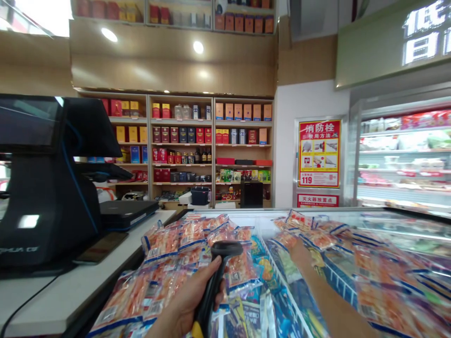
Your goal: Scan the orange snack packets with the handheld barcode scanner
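My left hand [197, 291] is wrapped round the handle of a black barcode scanner [219, 272] with a yellow part at its lower end. The scanner's head is up, above clear packets of orange-pink food sticks [243, 270] with blue edges. My right hand [300, 251] reaches forward over the freezer's right side. It is at a similar packet [284, 239], beside more of them [320, 238]. The right fingers are blurred and partly hidden, so whether they grip the packet does not show.
A white wire divider [282, 277] splits the chest freezer. To the left, a counter [45, 300] holds a black checkout terminal [45, 202], a phone [101, 247] and a flat black box [127, 213]. Shelves of boxed goods [181, 136] and a lit display fridge [401, 155] stand behind.
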The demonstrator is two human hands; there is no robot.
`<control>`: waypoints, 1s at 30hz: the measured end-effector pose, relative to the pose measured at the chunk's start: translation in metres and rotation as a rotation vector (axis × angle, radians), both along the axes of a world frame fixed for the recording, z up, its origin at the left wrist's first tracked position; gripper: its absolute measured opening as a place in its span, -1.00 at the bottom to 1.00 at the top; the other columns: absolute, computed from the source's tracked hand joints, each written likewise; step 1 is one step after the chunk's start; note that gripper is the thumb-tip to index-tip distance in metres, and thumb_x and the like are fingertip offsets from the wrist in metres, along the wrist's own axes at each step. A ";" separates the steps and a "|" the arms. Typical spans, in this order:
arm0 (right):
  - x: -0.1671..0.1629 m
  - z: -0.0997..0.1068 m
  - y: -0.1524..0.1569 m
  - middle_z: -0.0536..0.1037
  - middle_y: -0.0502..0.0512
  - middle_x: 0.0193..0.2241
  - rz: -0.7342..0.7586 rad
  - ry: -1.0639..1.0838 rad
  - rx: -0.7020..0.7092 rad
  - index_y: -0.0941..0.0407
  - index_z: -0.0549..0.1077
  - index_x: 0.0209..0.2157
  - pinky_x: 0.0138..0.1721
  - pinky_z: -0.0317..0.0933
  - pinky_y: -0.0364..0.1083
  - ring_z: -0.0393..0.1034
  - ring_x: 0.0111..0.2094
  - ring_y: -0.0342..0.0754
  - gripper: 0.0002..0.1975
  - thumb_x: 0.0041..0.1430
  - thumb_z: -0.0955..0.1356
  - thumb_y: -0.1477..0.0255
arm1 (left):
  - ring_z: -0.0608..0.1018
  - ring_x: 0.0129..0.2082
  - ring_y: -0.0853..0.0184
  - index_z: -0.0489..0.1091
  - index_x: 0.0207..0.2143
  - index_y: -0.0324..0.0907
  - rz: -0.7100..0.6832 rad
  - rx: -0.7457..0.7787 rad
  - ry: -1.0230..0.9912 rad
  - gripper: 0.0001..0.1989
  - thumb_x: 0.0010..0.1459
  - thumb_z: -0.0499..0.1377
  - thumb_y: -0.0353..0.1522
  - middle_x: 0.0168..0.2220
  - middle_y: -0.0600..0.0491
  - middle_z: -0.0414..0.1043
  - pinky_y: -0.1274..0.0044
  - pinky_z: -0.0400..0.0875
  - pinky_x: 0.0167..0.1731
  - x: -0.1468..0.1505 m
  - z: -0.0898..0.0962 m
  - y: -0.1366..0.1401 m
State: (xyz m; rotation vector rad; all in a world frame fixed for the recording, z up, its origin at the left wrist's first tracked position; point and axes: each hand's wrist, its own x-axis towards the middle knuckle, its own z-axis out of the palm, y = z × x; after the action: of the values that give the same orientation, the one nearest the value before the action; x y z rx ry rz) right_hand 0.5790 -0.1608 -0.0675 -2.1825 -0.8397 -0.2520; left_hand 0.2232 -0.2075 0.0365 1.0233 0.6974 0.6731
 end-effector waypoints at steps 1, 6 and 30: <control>-0.003 -0.001 0.002 0.44 0.22 -0.55 -0.008 0.026 -0.012 0.16 0.29 -0.20 -0.49 0.11 0.06 0.33 -0.49 0.10 -0.58 -0.15 0.19 0.28 | 0.27 -0.77 0.54 0.24 -0.47 -0.24 -0.008 0.003 0.007 -0.66 -0.12 0.06 -0.12 -0.68 0.14 0.26 0.69 0.10 -0.77 0.001 0.000 0.000; -0.016 0.004 0.002 0.44 0.13 -0.49 0.064 0.064 0.143 0.15 0.23 -0.17 -0.45 0.12 -0.08 0.32 -0.46 -0.02 -0.62 -0.08 0.12 0.39 | 0.26 -0.78 0.55 0.24 -0.49 -0.24 -0.005 0.024 0.047 -0.63 -0.14 0.05 -0.08 -0.68 0.13 0.26 0.69 0.08 -0.78 0.004 0.004 -0.004; -0.074 0.041 0.030 0.38 -0.01 -0.54 0.469 -0.084 0.293 0.15 0.25 -0.16 -0.36 0.12 -0.14 0.28 -0.46 -0.11 -0.62 -0.10 0.13 0.47 | 0.27 -0.76 0.55 0.24 -0.44 -0.22 0.071 0.068 0.045 -0.65 -0.15 0.07 -0.10 -0.68 0.17 0.24 0.71 0.09 -0.77 -0.010 0.019 0.008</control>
State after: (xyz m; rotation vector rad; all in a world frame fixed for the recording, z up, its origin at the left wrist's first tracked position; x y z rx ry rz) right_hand 0.5048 -0.1308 -0.0269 -1.6596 -1.2482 -0.2158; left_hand 0.2128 -0.1999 0.0558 1.0827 0.7567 0.7413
